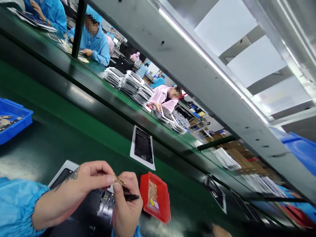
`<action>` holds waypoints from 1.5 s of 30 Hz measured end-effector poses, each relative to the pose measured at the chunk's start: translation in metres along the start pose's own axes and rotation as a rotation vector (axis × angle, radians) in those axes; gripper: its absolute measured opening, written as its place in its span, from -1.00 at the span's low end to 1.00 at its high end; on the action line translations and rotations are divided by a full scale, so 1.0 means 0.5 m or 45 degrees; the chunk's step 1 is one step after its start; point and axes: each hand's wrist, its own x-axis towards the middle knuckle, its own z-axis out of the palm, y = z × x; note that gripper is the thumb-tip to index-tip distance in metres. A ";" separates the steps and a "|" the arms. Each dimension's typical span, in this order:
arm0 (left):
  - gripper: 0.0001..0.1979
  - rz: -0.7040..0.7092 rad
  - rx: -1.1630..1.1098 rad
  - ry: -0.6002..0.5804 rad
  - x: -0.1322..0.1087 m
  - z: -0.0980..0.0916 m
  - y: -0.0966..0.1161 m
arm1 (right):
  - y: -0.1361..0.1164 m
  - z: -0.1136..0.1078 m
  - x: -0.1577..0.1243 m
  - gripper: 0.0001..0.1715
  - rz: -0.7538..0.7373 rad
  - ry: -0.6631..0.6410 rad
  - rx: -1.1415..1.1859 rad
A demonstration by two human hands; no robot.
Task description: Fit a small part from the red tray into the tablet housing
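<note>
My left hand [95, 179] pinches one end of a small gold-coloured strip [120, 180] between thumb and fingertips. The other end is at the thumb and fingers of my right hand [127, 204], which are closed on it. A thin black tool [131, 197] also sticks out of my right hand; its full shape is hidden. Below both hands lies an open dark tablet housing [81, 214] with silvery parts inside, partly covered by my hands and left forearm. Just right of my right hand stands a red bin [163, 200] with many small tan pieces [152, 192] in it.
Another open tablet housing [144, 144] lies on a white sheet beyond my hands. A blue tray [18, 126] holds small parts at far left. Past the green line, stacks of tablets [135, 87] stand near co-workers. A metal beam [187, 56] crosses above; a blurred hand [220, 231] shows lower right.
</note>
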 end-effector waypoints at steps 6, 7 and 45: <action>-0.75 -0.151 -0.068 -0.289 0.001 -0.010 -0.006 | -0.003 -0.038 0.005 -0.71 0.515 -0.321 0.459; -0.77 -0.193 -0.080 -0.324 0.003 -0.011 -0.006 | -0.005 -0.043 0.007 -0.66 0.603 -0.392 0.506; -0.85 0.402 1.324 -0.233 -0.001 -0.045 0.003 | -0.060 -0.069 0.007 -0.85 -0.501 -0.636 -0.927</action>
